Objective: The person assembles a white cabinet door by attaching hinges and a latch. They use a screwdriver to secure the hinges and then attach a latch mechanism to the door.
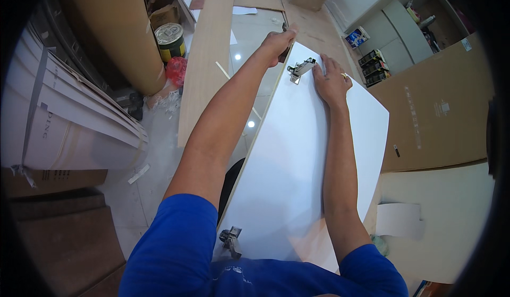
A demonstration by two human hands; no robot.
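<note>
A white cabinet door panel (287,164) lies in front of me, its near end against my blue shirt. Two metal cabinet hinges are fixed along its left side: a far hinge (301,70) and a near hinge (231,241). At the far left corner, my left hand (276,46) is closed around a dark hand-held object (285,53) against the panel's edge. Its exact kind is mostly hidden by the fingers. My right hand (332,82), with a ring on one finger, rests on the white face just right of the far hinge, fingers stretched out.
A long wooden board (204,79) lies left of the panel over glossy floor tiles. Wrapped white sheets (79,116), a tall cardboard roll (114,31) and a paint can (170,39) stand at left. A large cardboard sheet (435,106) and open cabinet (419,21) are at right.
</note>
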